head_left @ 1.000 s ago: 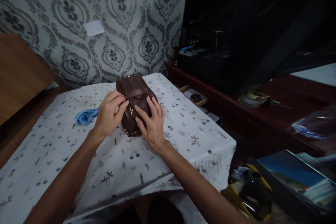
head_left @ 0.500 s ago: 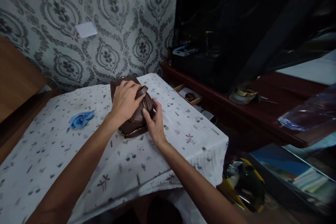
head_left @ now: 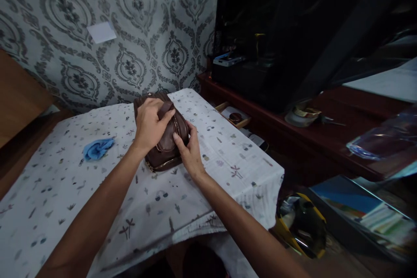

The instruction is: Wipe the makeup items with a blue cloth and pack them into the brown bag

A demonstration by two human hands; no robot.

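A brown leather bag with gold-coloured zips and a short strap sits on the patterned white cloth. My left hand is curled over its upper left part, with the thumb by the strap and the other fingertips hidden. At the bag's right side, my right hand grips it, thumb on the front near the zip and fingers around the edge. A crumpled blue cloth lies left of the bag, apart from both hands.
A dark red shelf on the right carries a large black screen and a roll of tape. Beside the table is an open drawer. Below stands a black and yellow container. Patterned wallpaper covers the wall behind.
The view has shifted slightly. My left hand's fingers have drawn in a little over the bag, showing more of the strap and zip. The right hand keeps its hold.
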